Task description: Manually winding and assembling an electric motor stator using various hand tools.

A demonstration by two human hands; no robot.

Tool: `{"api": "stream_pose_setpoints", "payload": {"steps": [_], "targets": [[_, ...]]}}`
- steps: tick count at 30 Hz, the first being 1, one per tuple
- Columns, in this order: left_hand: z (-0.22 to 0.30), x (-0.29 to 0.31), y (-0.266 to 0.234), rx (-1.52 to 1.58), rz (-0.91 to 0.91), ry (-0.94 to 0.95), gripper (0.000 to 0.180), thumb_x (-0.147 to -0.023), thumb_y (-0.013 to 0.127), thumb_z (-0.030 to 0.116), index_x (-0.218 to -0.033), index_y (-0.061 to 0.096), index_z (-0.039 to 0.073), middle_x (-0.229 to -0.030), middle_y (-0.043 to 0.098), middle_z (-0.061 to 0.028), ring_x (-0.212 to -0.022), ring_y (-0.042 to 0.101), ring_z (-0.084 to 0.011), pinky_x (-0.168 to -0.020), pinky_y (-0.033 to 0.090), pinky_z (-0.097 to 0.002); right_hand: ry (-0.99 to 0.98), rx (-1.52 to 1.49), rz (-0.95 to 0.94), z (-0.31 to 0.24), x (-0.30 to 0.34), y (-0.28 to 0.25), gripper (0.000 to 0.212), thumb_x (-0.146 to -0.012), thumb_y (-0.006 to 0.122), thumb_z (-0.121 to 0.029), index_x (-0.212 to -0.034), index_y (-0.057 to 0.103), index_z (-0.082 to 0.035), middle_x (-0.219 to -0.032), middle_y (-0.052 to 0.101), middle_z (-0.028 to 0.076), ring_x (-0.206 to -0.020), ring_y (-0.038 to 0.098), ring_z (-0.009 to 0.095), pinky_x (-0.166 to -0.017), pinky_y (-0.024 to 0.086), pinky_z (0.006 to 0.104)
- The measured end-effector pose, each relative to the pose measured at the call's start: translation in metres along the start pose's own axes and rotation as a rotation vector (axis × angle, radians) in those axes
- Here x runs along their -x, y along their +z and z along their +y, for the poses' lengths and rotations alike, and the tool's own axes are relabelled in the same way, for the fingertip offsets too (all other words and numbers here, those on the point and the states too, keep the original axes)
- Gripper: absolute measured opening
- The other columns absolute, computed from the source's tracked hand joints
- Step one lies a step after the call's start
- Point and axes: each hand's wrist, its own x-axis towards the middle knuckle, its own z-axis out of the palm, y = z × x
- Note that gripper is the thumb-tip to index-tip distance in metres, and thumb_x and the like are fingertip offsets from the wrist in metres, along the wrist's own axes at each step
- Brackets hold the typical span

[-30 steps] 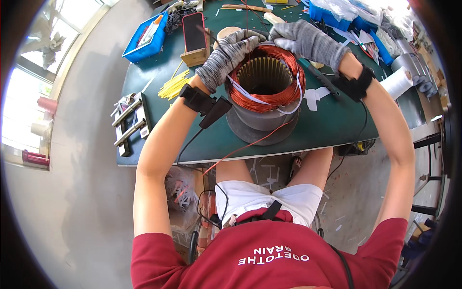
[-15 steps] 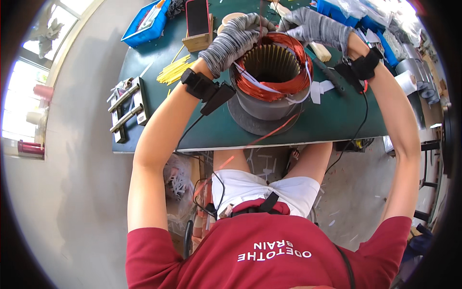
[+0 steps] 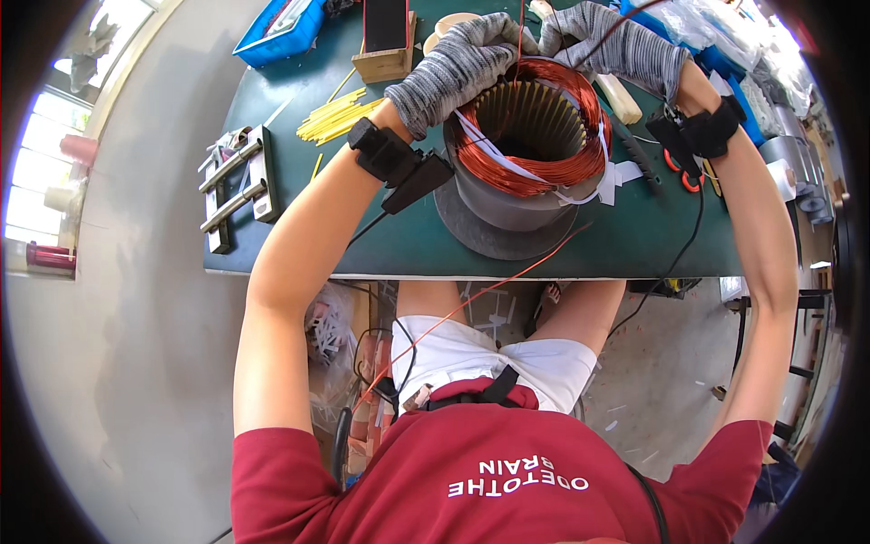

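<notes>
A grey cylindrical stator core (image 3: 507, 204) stands upright on the green table, with a ring of red-brown copper windings (image 3: 517, 177) and white strips round its top. My left hand (image 3: 458, 72), in a grey knitted glove, rests at the far-left rim. Its fingers are closed round a thin copper wire (image 3: 521, 32) that rises beside the fingertips. My right hand (image 3: 625, 50), gloved likewise, is at the far-right rim with curled fingers near the left fingertips. A dark red wire crosses it; whatever its fingers hold is hidden.
Yellow sticks (image 3: 335, 116), a metal frame with two rods (image 3: 243, 186), a phone (image 3: 386, 25) on a wooden stand and a blue tray (image 3: 281, 41) lie left. Red-handled scissors (image 3: 684, 172) and a pale block (image 3: 620, 100) are right. A loose red wire (image 3: 471, 295) runs over the front edge.
My right hand has shifted slightly rightward along the far rim, and its fingers look more curled. The loose red wire hangs straighter across my lap. The whole view has shifted a little.
</notes>
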Motion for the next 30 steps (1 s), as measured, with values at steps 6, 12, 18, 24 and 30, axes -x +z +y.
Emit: {"api": "stream_pose_setpoints", "payload": {"steps": [6, 12, 18, 24, 30], "targets": [[0.013, -0.002, 0.001, -0.17, -0.028, -0.045, 0.018, -0.091, 0.049, 0.011, -0.104, 0.058, 0.003, -0.095, 0.06, -0.0034, -0.09, 0.055, -0.0087, -0.082, 0.045, -0.0206, 0.051, -0.23, -0.006, 0.024, 0.003, 0.01, 0.018, -0.082, 0.061, -0.013, -0.098, 0.061, -0.003, -0.081, 0.06, 0.004, -0.076, 0.054, 0.009, -0.065, 0.046, 0.0238], [0.001, 0.014, 0.008, 0.324, 0.105, 0.171, 0.038, -0.094, 0.039, 0.01, -0.131, 0.034, 0.005, -0.112, 0.056, -0.013, -0.104, 0.056, -0.0203, -0.091, 0.045, -0.0301, 0.005, 0.141, 0.378, 0.034, 0.026, 0.04, 0.029, -0.089, 0.045, -0.005, -0.117, 0.049, -0.001, -0.11, 0.055, 0.009, -0.1, 0.055, 0.017, -0.082, 0.046, 0.0235], [0.002, 0.03, 0.007, 0.757, 0.231, 0.165, 0.069, -0.09, 0.049, 0.012, -0.141, 0.002, 0.009, -0.118, 0.05, -0.0251, -0.105, 0.056, -0.0291, -0.093, 0.046, -0.0373, -0.068, -0.099, 0.563, 0.016, 0.045, 0.094, 0.049, -0.083, 0.044, 0.002, -0.132, 0.038, -0.003, -0.129, 0.045, 0.015, -0.122, 0.041, 0.024, -0.103, 0.029, 0.0287], [0.005, 0.057, -0.001, 1.033, 0.244, 0.145, 0.041, -0.089, 0.048, 0.018, -0.124, 0.04, -0.001, -0.12, 0.052, -0.0184, -0.108, 0.054, -0.0286, -0.097, 0.041, -0.0389, -0.016, -0.275, 0.327, -0.004, 0.023, 0.062, 0.045, -0.086, 0.047, -0.009, -0.13, 0.041, -0.003, -0.121, 0.051, 0.012, -0.112, 0.048, 0.018, -0.097, 0.035, 0.0277], [0.018, 0.107, -0.002, 0.985, 0.371, 0.125, 0.038, -0.089, 0.05, 0.023, -0.119, 0.046, 0.0, -0.114, 0.057, -0.0167, -0.105, 0.056, -0.0268, -0.095, 0.041, -0.0362, 0.181, -0.654, 0.488, 0.01, 0.016, 0.066, 0.03, -0.093, 0.041, -0.01, -0.121, 0.044, 0.002, -0.115, 0.053, 0.012, -0.105, 0.053, 0.018, -0.093, 0.042, 0.0276]]}}
